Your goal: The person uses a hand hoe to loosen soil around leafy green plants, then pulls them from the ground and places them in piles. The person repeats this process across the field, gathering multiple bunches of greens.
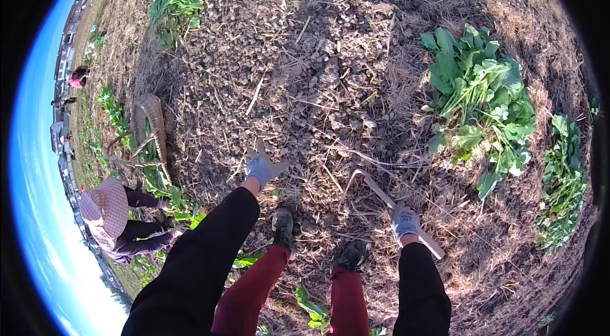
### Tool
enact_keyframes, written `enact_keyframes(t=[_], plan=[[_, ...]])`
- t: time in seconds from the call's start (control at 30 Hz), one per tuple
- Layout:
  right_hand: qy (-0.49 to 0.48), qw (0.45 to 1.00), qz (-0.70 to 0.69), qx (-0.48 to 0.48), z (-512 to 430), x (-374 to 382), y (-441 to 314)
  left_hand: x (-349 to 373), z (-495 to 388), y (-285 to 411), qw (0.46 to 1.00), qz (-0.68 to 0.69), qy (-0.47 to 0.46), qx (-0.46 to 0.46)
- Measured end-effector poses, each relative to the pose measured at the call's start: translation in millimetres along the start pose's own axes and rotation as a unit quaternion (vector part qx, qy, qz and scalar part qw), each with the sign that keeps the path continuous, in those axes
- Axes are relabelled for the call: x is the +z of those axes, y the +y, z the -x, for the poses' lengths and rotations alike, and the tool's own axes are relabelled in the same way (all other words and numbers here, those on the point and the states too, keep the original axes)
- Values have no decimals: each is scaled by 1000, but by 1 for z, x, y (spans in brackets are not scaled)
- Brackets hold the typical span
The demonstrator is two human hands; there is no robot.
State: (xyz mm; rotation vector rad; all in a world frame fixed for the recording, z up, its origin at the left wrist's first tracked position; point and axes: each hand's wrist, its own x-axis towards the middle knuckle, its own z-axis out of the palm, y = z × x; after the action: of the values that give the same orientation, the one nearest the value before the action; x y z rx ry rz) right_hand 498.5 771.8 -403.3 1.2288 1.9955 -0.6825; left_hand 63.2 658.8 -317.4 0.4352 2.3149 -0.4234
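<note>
My left hand, in a pale work glove, holds nothing above the soil, its fingers spread apart. My right hand, gloved alike, is closed around the wooden handle of a hand tool. A thin curved piece, seemingly a sickle blade, bends off the handle's far end near the ground; straw blurs its outline. Below my left hand lies broken soil strewn with dry straw. A large heap of cut leafy greens rests on the ground beyond my right hand.
A woven basket with a hooped handle stands left. Near it a person in a checked hat bends over green plants. More greens lie in a pile at upper left and a row at far right. Leafy plants grow by my boots.
</note>
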Motion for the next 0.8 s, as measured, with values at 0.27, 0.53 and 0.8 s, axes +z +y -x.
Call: enact_keyframes(t=[0.27, 0.53, 0.8], plan=[[0, 995, 64, -72, -11, 11, 18, 32, -64, 65, 994, 84, 3, -72], [-98, 994, 32, -36, -18, -3, 15, 59, -86, 54, 987, 109, 121, -4], [-43, 998, -18, -43, -22, 14, 22, 48, -76, 59, 994, 48, 70, -68]])
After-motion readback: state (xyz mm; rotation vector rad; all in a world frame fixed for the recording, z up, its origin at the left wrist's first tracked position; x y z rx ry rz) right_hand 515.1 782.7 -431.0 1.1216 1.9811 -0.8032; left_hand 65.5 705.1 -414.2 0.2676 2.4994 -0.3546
